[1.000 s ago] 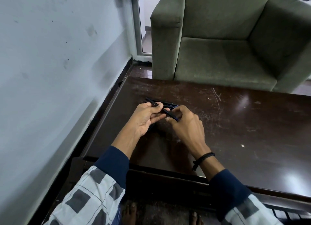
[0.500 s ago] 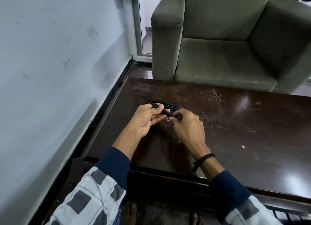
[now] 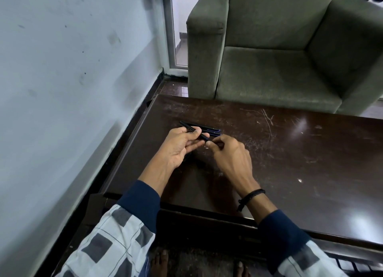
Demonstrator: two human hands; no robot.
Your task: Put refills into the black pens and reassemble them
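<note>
1. A black pen (image 3: pixel 186 126) is held just above the left part of the counter (image 3: pixel 300 162), slanting from far left to near right, between a person's two hands.
2. The left hand (image 3: pixel 178 150), palm turned up, grips the pen with the thumb pressed across the barrel and the fingers curled beneath it.
3. The right hand (image 3: pixel 230 158), back of the hand up, has its fingers curled, with thumb and forefinger pinched together at the pen's near-right end. Whether they pinch a refill or the pen's own tip is too small to tell.
4. More dark pens (image 3: pixel 210 129), some with blue showing at their right ends, lie side by side on the counter just beyond the hands.
5. The counter is dark, glossy wood, scratched and scuffed across its far part.
6. A black cord wristband (image 3: pixel 251 194) circles the right wrist. Both arms wear navy cuffs over grey-and-white checked sleeves (image 3: pixel 107 243).
7. Bare feet (image 3: pixel 159 262) show on the floor below the counter's near edge.
8. A grey-green armchair (image 3: pixel 269 75) stands beyond the counter's far edge. A pale, marked wall (image 3: pixel 62 69) runs along the left, with a white-framed glass door (image 3: pixel 178 34) at the far corner.
</note>
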